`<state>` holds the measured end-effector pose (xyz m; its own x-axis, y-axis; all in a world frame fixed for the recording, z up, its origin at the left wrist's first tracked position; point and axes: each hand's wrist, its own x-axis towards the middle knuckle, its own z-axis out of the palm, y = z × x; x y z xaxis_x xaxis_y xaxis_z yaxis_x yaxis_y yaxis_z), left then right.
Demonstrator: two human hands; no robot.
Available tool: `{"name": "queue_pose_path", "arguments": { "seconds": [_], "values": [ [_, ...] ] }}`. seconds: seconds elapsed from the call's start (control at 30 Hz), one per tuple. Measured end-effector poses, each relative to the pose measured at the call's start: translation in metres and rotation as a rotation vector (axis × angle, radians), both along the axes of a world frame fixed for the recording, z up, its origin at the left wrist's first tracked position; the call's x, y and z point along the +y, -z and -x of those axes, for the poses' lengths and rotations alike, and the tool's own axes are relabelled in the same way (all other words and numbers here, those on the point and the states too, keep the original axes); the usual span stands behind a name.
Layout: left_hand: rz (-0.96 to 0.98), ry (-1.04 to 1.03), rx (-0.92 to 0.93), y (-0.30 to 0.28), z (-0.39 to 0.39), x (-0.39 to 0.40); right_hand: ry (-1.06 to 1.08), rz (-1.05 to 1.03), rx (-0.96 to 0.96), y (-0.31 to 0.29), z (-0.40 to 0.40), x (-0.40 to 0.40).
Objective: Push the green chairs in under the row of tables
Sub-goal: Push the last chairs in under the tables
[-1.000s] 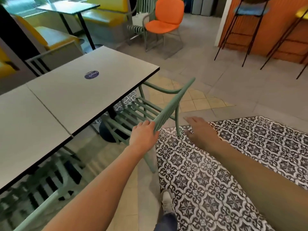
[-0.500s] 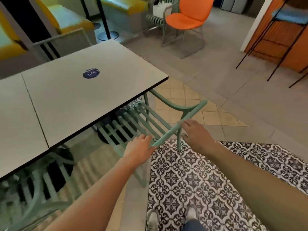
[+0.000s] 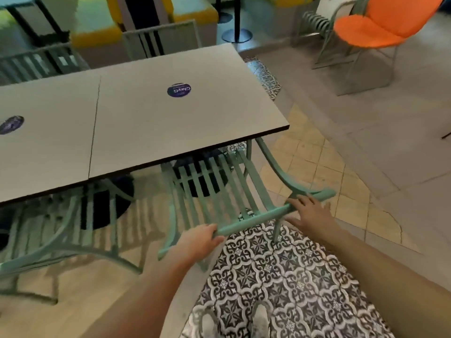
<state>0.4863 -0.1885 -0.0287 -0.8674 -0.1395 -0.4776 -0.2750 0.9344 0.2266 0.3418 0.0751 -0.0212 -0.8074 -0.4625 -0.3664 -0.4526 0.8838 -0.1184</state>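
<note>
Two benches are recorded in the head view, set edge to edge in a row: the right bench [image 3: 195, 123] and the left bench [image 3: 44, 142], each pale-topped with a dark edge. A round purple sticker [image 3: 179, 90] is carried on the right bench; a second sticker [image 3: 11, 124] is seen on the left one. No containers are shown.

One green chair [image 3: 219, 189], slatted, is placed at the near right corner of the right bench. Its seat front is tucked beneath the bench edge, while its top rail [image 3: 256, 219] stands clear of the bench, nearest the person. The left hand [image 3: 197, 242] is wrapped round the left end of the top rail, fingers curled over it. The right hand [image 3: 312, 215] is laid on the right part of the same rail, fingers spread and fairly straight, pressing against it rather than closing round it.

A second green chair [image 3: 61, 228], blurred, is seen further left, under the left bench. More green chair backs [image 3: 36, 62] are visible beyond the far side of the row. An orange chair [image 3: 380, 28] stands well apart at upper right. Patterned black-and-white floor tiles [image 3: 280, 284] lie under the person's shoes [image 3: 261, 318].
</note>
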Motion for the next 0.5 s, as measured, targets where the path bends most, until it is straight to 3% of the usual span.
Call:
{"name": "queue_pose_path", "arguments": {
  "seconds": [0.23, 0.5],
  "values": [
    [0.091, 0.025, 0.048, 0.002, -0.007, -0.007, -0.013, 0.079, 0.088, 0.024, 0.013, 0.003],
    [0.065, 0.012, 0.034, 0.004, -0.009, -0.028, -0.036, 0.131, 0.142, 0.032, 0.011, -0.014]
  ]
}}
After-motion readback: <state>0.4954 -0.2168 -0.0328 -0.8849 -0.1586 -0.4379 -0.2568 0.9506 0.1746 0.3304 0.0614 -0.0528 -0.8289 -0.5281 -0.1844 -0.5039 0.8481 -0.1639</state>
